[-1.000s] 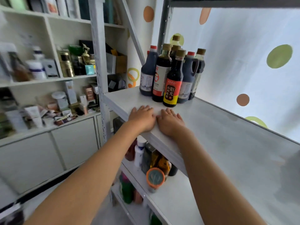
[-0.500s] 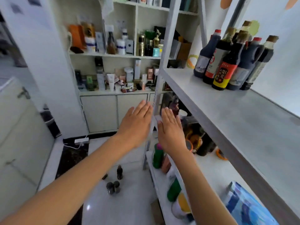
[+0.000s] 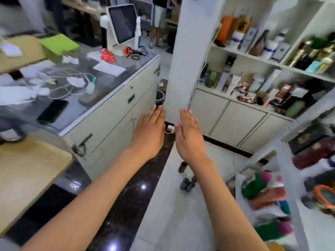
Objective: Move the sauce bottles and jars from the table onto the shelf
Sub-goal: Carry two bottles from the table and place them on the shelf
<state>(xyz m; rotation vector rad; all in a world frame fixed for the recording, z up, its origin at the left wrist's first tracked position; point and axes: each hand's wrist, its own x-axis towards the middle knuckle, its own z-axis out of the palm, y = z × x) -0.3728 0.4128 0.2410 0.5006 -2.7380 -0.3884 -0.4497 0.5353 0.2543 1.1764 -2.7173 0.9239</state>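
Note:
My left hand [image 3: 149, 132] and my right hand [image 3: 188, 134] are stretched out side by side in mid-air, fingers straight, holding nothing. They hover over the floor in front of a white pillar [image 3: 188, 57]. The white metal shelf [image 3: 299, 138] shows only at the right edge; its lower levels hold blurred packets and jars. The sauce bottles on its top level are out of view. A wooden table [image 3: 27, 169] corner sits at the lower left with nothing visible on it. Three small dark bottles [image 3: 185, 180] stand on the floor below my right forearm.
A glass-topped counter [image 3: 101, 113] on the left carries a phone, cables, papers and a screen [image 3: 123, 24]. White wall shelving [image 3: 253, 105] with cosmetics and boxes stands behind the pillar. A black bin [image 3: 160, 96] sits by the counter. A person's legs show far back.
The view has swung left, away from the shelf top and its sauce bottles, toward the counter and table. Both hands left the shelf edge and stay open in the air.

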